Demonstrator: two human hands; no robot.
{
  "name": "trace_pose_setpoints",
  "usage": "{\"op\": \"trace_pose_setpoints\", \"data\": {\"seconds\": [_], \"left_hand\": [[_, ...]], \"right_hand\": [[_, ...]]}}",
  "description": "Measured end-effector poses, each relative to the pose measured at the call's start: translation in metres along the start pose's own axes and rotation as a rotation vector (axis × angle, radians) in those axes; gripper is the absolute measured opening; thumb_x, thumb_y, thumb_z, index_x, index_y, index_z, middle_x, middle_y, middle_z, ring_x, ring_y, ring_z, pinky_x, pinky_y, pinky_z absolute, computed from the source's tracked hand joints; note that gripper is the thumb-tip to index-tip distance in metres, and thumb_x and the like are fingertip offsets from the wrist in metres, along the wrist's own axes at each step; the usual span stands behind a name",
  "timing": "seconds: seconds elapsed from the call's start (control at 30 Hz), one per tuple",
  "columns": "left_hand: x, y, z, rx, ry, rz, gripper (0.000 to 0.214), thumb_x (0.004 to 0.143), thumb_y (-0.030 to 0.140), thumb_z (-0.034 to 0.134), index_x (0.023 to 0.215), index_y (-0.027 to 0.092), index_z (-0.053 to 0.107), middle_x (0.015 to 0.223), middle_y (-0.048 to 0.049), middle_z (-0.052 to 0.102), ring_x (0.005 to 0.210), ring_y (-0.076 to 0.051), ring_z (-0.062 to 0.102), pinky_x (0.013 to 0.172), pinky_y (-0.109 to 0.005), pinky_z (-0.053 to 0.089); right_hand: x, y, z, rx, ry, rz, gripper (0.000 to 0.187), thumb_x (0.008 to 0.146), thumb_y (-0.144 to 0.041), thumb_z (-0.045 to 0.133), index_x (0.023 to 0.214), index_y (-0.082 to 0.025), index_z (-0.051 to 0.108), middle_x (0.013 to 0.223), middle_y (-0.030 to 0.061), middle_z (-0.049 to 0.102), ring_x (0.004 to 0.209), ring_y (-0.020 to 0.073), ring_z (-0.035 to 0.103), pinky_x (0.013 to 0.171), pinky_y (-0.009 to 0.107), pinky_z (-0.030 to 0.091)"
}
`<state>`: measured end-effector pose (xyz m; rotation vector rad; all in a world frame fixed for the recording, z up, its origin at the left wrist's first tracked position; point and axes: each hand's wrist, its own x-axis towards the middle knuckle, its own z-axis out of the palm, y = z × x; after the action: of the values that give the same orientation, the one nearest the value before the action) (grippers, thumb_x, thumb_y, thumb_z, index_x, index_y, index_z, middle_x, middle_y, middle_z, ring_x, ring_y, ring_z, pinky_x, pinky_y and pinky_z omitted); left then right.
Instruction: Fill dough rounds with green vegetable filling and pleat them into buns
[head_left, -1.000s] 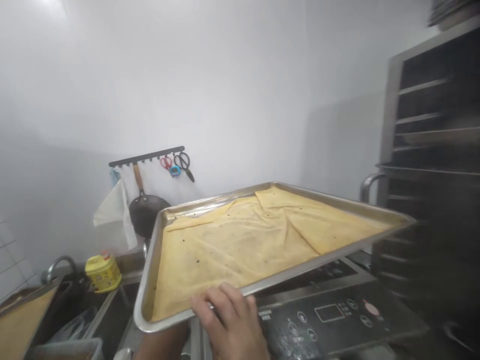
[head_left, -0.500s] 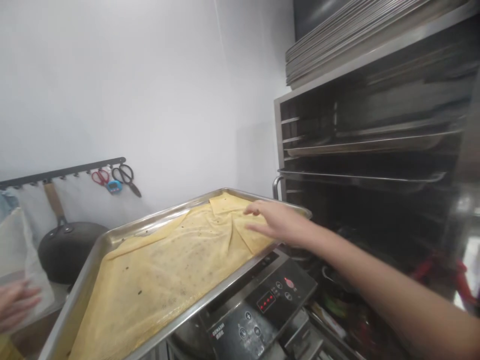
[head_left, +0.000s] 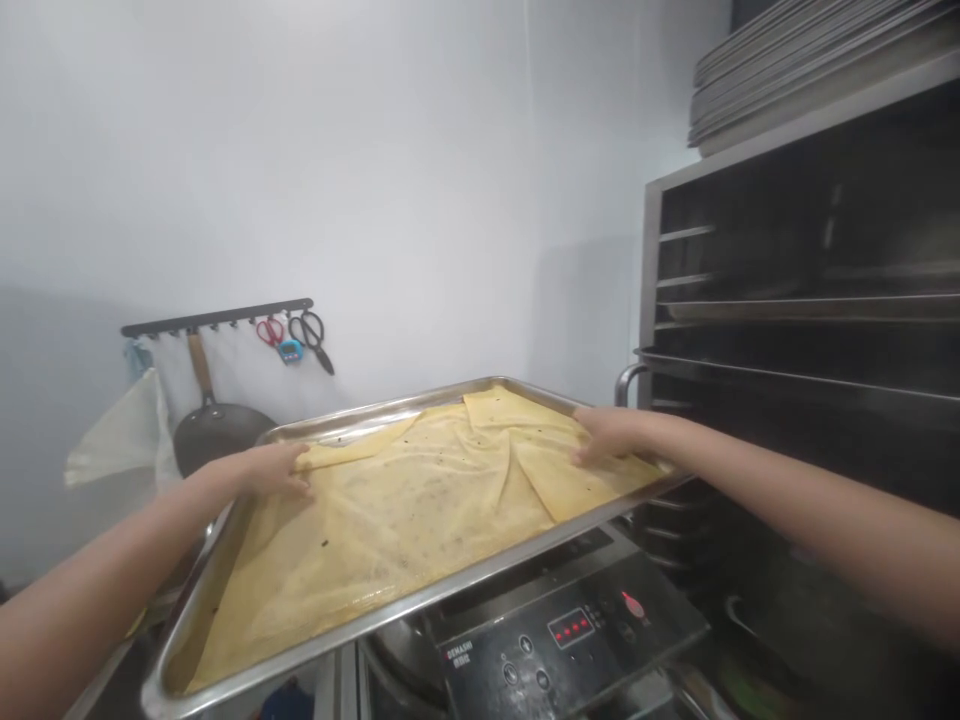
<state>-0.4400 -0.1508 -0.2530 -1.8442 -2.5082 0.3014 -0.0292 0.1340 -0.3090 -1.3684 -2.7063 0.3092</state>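
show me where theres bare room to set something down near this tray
Free: a bare strip of tray along its far rim, behind the yellow sheet, and the stove top between the tray's near rim and the buttons. Crowded: the sheet itself, under the left hand and right hand.

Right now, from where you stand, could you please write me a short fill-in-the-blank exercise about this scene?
1. The left hand and the right hand rest on a thin ____ sheet inside the steel tray.
2. The display on the induction cooker shows digits in ____.
3. The dark pan hanging on the wall has a ____ handle.

Missing words: yellow; red; wooden.
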Motion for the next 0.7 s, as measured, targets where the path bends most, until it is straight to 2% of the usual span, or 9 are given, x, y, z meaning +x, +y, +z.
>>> {"op": "trace_pose_setpoints", "data": {"seconds": [0.13,0.27,0.37,0.57,0.7], "left_hand": [[0.024,-0.012,0.009,-0.004,0.006,-0.038,0.07,0.058,0.053,0.055,0.115,0.012,0.047,0.107,-0.0143,0.056,0.094,-0.026,0.053,0.08,-0.031,0.039],[0.039,-0.016,0.009,-0.012,0.059,-0.063,0.035,0.06,0.039,0.055,0.087,0.016,0.06,0.086,-0.0088,0.063,0.077,-0.023,0.057,0.066,-0.028,0.042],[0.045,-0.015,0.002,-0.043,0.122,-0.092,0.017,0.064,0.032,0.052,0.066,0.017,0.059,0.073,-0.0068,0.063,0.069,-0.021,0.057,0.062,-0.027,0.04],[0.047,-0.017,-0.022,-0.218,0.313,-0.23,0.02,0.069,0.026,0.046,0.057,0.014,0.055,0.059,-0.0063,0.057,0.064,-0.02,0.054,0.059,-0.026,0.038],[0.043,-0.014,-0.032,-0.449,0.412,-0.296,0.023,0.07,0.028,0.047,0.057,0.012,0.056,0.055,-0.0045,0.056,0.056,-0.017,0.053,0.052,-0.025,0.037]], "right_hand": [[0.012,0.01,0.007,0.03,-0.093,0.017,0.035,0.053,-0.037,0.068,0.074,-0.011,0.057,0.069,0.0085,0.058,0.055,0.0177,0.053,0.048,0.027,0.039],[0.017,0.012,0.013,0.087,-0.035,-0.043,0.015,0.055,-0.022,0.064,0.057,-0.014,0.051,0.06,0.0026,0.053,0.059,0.0152,0.049,0.05,0.024,0.033],[0.016,0.008,0.012,0.159,0.022,-0.072,0.011,0.059,-0.014,0.055,0.053,-0.016,0.046,0.057,0.0014,0.051,0.058,0.0139,0.047,0.05,0.023,0.03],[0.018,-0.007,-0.013,0.36,0.103,-0.017,0.008,0.07,-0.014,0.046,0.064,-0.015,0.05,0.072,0.0097,0.058,0.06,0.0143,0.051,0.053,0.025,0.034],[0.025,-0.019,-0.03,0.548,0.085,-0.004,0.017,0.08,-0.02,0.034,0.079,-0.015,0.051,0.086,0.0157,0.058,0.06,0.0122,0.056,0.052,0.024,0.037]]}}
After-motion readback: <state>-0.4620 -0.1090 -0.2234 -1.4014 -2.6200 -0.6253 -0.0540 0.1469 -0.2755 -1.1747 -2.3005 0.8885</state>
